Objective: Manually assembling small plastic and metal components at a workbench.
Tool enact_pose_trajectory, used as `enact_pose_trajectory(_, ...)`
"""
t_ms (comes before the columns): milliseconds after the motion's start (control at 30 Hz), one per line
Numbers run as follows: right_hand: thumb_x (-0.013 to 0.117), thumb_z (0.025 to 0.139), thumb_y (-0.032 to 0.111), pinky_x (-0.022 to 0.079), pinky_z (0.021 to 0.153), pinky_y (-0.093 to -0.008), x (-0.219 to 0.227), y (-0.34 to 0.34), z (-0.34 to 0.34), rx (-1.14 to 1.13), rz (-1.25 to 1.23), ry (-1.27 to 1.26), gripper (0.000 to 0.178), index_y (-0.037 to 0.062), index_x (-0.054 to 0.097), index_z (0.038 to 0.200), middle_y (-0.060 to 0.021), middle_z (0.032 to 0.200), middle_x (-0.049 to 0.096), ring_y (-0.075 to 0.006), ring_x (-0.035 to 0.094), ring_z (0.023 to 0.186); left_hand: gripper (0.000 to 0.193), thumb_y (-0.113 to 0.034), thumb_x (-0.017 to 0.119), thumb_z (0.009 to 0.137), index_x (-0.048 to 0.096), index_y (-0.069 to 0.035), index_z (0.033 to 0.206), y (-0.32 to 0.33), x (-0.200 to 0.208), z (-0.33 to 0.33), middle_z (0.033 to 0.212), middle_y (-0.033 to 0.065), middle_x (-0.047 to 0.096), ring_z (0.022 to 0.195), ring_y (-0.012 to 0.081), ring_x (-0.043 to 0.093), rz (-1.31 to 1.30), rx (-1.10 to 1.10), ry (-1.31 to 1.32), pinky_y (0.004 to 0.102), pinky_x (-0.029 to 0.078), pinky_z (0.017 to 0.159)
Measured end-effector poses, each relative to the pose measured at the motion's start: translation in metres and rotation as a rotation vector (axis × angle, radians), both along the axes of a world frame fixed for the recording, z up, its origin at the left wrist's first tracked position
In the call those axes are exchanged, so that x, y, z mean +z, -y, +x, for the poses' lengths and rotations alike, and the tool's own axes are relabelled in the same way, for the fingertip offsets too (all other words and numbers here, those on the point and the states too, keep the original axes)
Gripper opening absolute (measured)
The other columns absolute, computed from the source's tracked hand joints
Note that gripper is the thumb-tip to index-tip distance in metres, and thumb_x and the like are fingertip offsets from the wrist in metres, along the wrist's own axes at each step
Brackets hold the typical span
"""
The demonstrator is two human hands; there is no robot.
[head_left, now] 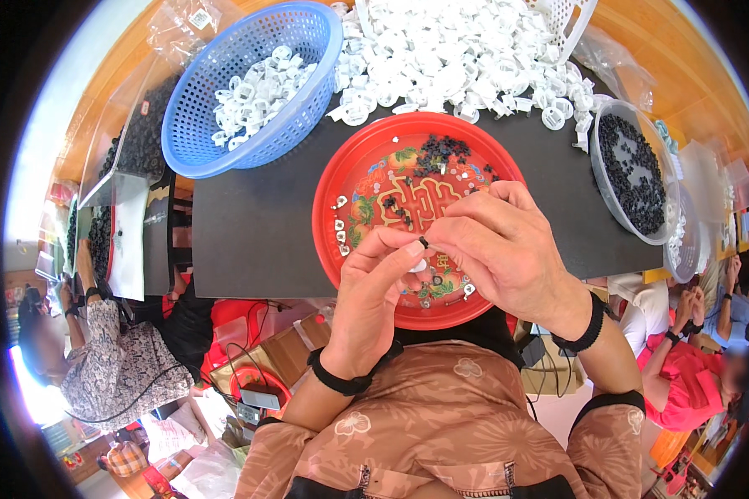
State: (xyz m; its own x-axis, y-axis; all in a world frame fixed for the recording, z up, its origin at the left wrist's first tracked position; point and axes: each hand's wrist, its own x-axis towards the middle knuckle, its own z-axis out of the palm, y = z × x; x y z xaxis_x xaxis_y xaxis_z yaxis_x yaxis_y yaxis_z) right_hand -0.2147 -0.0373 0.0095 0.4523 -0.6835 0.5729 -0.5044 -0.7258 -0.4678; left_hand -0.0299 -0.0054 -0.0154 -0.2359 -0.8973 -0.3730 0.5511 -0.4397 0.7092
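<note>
Flower-printed brown fabric (441,428) covers us. Together, our left hand (368,301) and right hand (508,254) pinch a tiny black part (424,242) and rounded white piece (419,265) above a glossy red tray (328,191).

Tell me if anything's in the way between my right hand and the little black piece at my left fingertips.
Nothing visible: your right hand reaches right to the small black piece, pinched in your left hand above the red tray. A white part shows just below, not between.
</note>
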Motion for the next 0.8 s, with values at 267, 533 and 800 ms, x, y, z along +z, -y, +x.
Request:
enact_pose_trajectory(267, 0.065, 0.079, 0.000, 0.039, 0.076, -0.0360, -0.0056, -0.0002, -0.0017, 0.070, 0.155, -0.051, 0.022, 0.0090, 0.055, 0.096, -0.0047, 0.084, 0.056, -0.0247, 0.055, 0.076, 0.014, -0.017, 0.065, 0.093, 0.065, -0.007, 0.102, -0.0020, 0.0001, 0.0006, 0.094, 0.0010, 0.067, 0.079, 0.0076, 0.060, -0.026, -0.032, 0.076, 0.0222, 0.044, 0.069)
enact_pose_trajectory(533, 0.061, 0.087, 0.001, 0.040, 0.074, -0.0367, -0.0060, -0.0007, -0.0036, 0.080, 0.276, 0.041, 0.017, 0.0085, 0.053, 0.099, -0.0059, 0.085, 0.058, -0.0267, 0.057, 0.077, 0.015, -0.020, 0.063, 0.094, 0.065, -0.007, 0.104, -0.0037, 0.0002, -0.0021, 0.095, 0.0005, 0.068, 0.079, 0.0063, 0.059, -0.029, -0.045, 0.065, 0.0212, 0.044, 0.068)
enact_pose_trajectory(800, 0.062, 0.088, 0.004, 0.039, 0.074, -0.0356, -0.0050, -0.0030, -0.0046, 0.060, 0.329, 0.070, 0.013, 0.0085, 0.055, 0.097, -0.0050, 0.086, 0.059, -0.0244, 0.058, 0.077, 0.014, -0.014, 0.061, 0.095, 0.063, -0.005, 0.106, -0.0037, 0.0015, -0.0032, 0.098, 0.0058, 0.068, 0.082, 0.0109, 0.061, -0.060, -0.055, 0.105, 0.0231, 0.047, 0.071)
